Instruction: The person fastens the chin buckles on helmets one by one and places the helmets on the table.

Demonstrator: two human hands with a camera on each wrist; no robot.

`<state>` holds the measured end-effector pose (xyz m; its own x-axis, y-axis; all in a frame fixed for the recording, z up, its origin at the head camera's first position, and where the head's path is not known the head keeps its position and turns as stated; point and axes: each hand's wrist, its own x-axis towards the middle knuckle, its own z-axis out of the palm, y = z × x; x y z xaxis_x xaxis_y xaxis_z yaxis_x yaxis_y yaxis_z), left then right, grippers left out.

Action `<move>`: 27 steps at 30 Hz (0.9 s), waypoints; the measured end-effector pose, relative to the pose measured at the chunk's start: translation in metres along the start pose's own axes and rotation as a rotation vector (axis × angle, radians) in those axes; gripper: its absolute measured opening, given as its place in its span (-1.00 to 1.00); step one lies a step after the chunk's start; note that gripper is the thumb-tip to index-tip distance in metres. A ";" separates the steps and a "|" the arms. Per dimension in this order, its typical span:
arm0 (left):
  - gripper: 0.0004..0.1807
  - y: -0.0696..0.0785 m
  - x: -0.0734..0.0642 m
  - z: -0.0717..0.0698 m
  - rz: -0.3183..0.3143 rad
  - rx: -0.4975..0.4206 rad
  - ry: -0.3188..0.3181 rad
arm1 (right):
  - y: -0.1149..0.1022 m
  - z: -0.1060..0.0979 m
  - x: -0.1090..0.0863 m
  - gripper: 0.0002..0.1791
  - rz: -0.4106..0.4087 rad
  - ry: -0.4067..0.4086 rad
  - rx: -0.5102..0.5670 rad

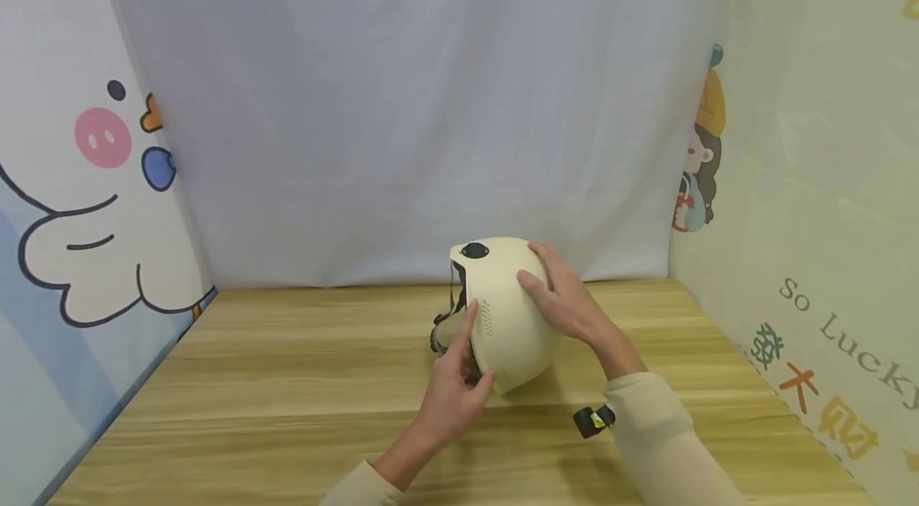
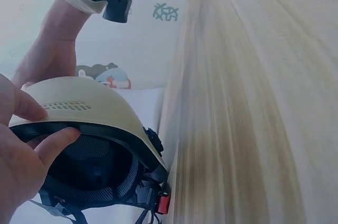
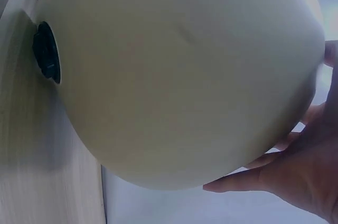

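Note:
A cream helmet (image 1: 511,330) is tilted on its side over the wooden table, its opening turned left. My left hand (image 1: 452,390) grips the rim, a finger on the outer shell near the vent slots (image 2: 68,106) and another digit inside the edge. With fingers and thumb spread, my right hand (image 1: 572,305) holds the rounded crown from the right. The dark padded lining (image 2: 87,166) shows in the left wrist view, with loose straps and a red buckle piece (image 2: 164,204). A black round fitting (image 1: 475,251) sits on the shell's upper side.
The wooden table (image 1: 287,378) runs back to a pale grey curtain (image 1: 402,107). Printed cartoon panels stand at the left (image 1: 57,131) and right (image 1: 804,171). A small black device (image 1: 592,421) is strapped at my right wrist by the cream sleeve.

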<state>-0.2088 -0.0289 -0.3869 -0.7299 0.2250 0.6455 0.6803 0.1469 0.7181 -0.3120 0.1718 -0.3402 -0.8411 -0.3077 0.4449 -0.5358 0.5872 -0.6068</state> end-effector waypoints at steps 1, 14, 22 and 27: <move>-0.04 0.000 0.000 0.000 -0.001 -0.003 -0.003 | 0.000 0.000 -0.001 -0.27 0.003 -0.001 0.006; -0.09 0.000 0.001 0.000 -0.035 -0.140 -0.044 | -0.001 -0.002 -0.007 -0.41 -0.030 0.028 -0.001; -0.09 -0.006 0.000 0.002 -0.019 -0.176 -0.052 | 0.003 -0.002 -0.008 -0.48 -0.068 0.076 -0.023; -0.11 -0.005 0.000 0.001 -0.048 -0.157 -0.065 | 0.004 0.000 -0.008 -0.49 -0.100 0.102 -0.028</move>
<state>-0.2122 -0.0289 -0.3908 -0.7518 0.2838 0.5951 0.6225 0.0080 0.7826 -0.3077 0.1763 -0.3461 -0.7705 -0.2888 0.5682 -0.6133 0.5787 -0.5376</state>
